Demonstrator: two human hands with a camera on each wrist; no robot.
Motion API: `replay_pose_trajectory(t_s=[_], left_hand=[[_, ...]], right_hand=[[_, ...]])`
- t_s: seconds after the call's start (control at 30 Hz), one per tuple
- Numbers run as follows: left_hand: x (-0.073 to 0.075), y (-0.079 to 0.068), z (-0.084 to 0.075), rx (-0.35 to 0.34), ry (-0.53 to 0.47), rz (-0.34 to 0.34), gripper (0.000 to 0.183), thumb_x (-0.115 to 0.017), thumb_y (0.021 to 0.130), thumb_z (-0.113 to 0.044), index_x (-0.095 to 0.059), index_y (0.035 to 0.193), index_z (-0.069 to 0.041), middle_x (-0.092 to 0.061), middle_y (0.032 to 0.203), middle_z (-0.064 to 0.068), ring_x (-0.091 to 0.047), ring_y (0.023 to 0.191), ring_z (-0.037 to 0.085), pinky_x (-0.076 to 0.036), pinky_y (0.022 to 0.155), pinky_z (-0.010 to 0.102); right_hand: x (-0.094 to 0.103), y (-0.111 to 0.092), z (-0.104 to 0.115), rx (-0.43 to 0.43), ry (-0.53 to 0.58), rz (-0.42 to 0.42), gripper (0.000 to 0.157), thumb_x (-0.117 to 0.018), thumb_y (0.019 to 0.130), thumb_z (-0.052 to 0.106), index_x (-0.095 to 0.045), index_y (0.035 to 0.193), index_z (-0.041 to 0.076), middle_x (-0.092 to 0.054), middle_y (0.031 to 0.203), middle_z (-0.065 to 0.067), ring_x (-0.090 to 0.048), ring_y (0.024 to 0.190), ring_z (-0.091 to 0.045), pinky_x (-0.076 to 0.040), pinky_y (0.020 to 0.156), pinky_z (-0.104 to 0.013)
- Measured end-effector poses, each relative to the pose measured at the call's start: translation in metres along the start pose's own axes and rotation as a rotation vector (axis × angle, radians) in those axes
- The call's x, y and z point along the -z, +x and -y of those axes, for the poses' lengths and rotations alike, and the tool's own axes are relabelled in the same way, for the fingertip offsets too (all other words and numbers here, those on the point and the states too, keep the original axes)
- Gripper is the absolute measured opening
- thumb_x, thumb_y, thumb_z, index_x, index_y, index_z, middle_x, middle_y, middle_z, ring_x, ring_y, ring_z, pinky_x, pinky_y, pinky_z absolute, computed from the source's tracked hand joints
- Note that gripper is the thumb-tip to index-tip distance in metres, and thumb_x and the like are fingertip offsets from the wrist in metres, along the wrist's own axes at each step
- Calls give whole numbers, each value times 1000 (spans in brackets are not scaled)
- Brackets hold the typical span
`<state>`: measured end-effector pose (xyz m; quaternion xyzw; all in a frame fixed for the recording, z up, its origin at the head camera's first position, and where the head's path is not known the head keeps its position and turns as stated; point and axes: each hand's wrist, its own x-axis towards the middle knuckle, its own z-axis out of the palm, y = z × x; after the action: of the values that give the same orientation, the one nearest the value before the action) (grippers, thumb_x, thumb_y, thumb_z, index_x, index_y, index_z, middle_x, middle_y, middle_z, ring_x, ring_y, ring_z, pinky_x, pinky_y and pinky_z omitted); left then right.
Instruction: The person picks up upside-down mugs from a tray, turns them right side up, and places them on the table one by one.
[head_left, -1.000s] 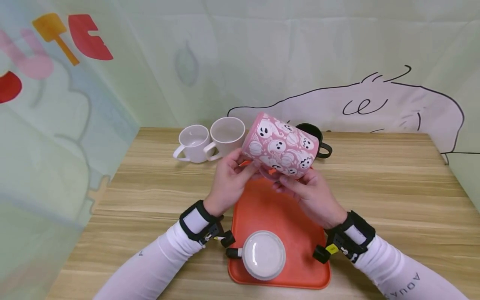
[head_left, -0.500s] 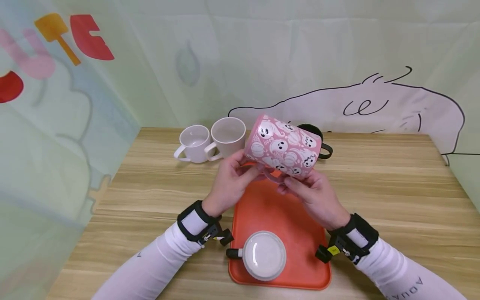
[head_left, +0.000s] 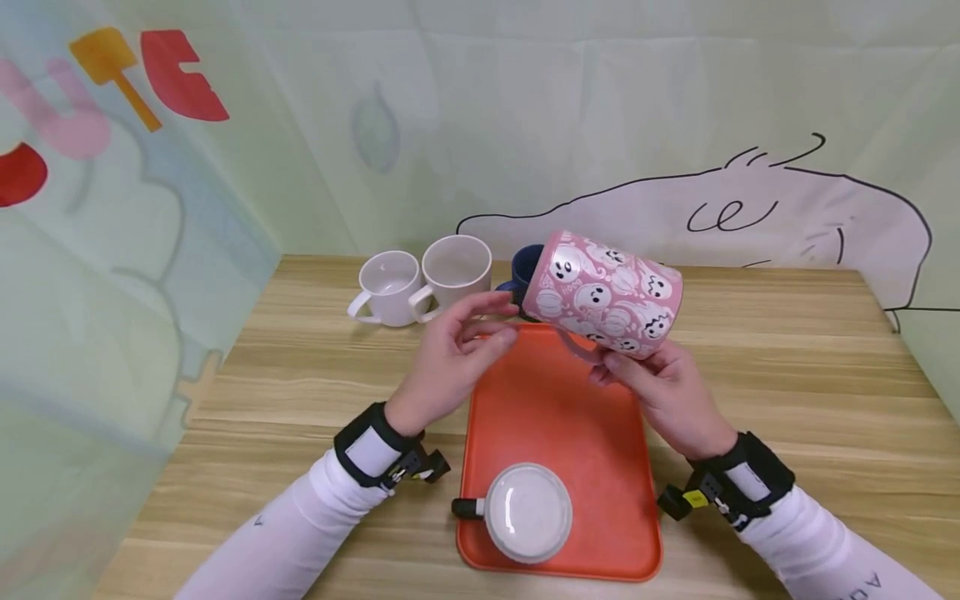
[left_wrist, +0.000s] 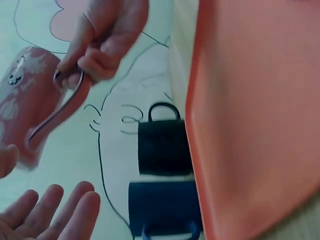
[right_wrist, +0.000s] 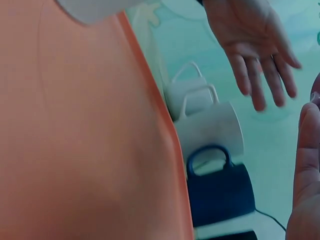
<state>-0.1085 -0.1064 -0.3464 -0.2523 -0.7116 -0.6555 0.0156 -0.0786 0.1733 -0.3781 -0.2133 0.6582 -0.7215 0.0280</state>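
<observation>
A pink mug (head_left: 611, 292) with white ghosts and pumpkins is held tilted, nearly on its side, above the far end of an orange-red tray (head_left: 558, 400). My right hand (head_left: 667, 396) grips it at the lower right, fingers by the handle (left_wrist: 67, 110). To the mug's left, my left hand (head_left: 453, 358) is apart from it, holding nothing, its fingers loosely extended; the right wrist view shows its open palm (right_wrist: 252, 45). On the tray's near end stands a mug with a pale, glossy round face (head_left: 528, 512) and a dark handle pointing left.
Along the table's back edge stand a small white mug (head_left: 390, 287), a larger white mug (head_left: 456, 271) and a dark blue mug (head_left: 523, 267). A black mug (left_wrist: 162, 147) beside the blue one is hidden behind the pink mug from the head camera. A printed cloth (head_left: 637, 108) hangs behind.
My left hand has let go of the pink mug and drawn slightly left. My right hand has carried the mug to the right, uncovering the blue mug and covering the black one.
</observation>
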Motion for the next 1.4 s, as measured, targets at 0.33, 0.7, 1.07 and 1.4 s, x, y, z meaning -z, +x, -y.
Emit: replay_pose_trajectory(t_s=[0.33, 0.7, 1.07, 1.4], left_hand=[[19, -6, -2, -125, 283, -7, 51, -71, 93, -17, -54, 140, -10, -59, 134, 2, -60, 117, 19, -51, 95, 38], [43, -20, -5, -176, 540, -9, 60, -73, 91, -30, -51, 145, -17, -53, 139, -4, -53, 122, 17, -47, 98, 41], [70, -34, -5, -199, 786, -5, 63, -74, 89, -35, -52, 143, -13, -52, 140, 2, -47, 130, 20, -39, 107, 41], [80, -46, 0, -210, 913, 14, 69, -76, 86, -41, -53, 142, -8, -48, 144, 7, -46, 132, 24, -39, 107, 44]], right_hand=[[32, -9, 10, 90, 1, -72, 34, -48, 99, -10, -53, 133, -8, -65, 114, -16, -66, 89, -25, -56, 84, -35], [66, -23, 23, 154, 42, -132, 36, -43, 98, -16, -47, 134, -17, -65, 119, -22, -68, 90, -26, -56, 84, -33], [97, -38, 37, 119, -116, -241, 36, -48, 99, -10, -52, 134, -14, -66, 120, -18, -69, 89, -21, -55, 82, -29], [117, -42, 39, 124, -227, -358, 31, -53, 98, -6, -57, 127, -16, -69, 111, -15, -69, 80, -18, -56, 76, -24]])
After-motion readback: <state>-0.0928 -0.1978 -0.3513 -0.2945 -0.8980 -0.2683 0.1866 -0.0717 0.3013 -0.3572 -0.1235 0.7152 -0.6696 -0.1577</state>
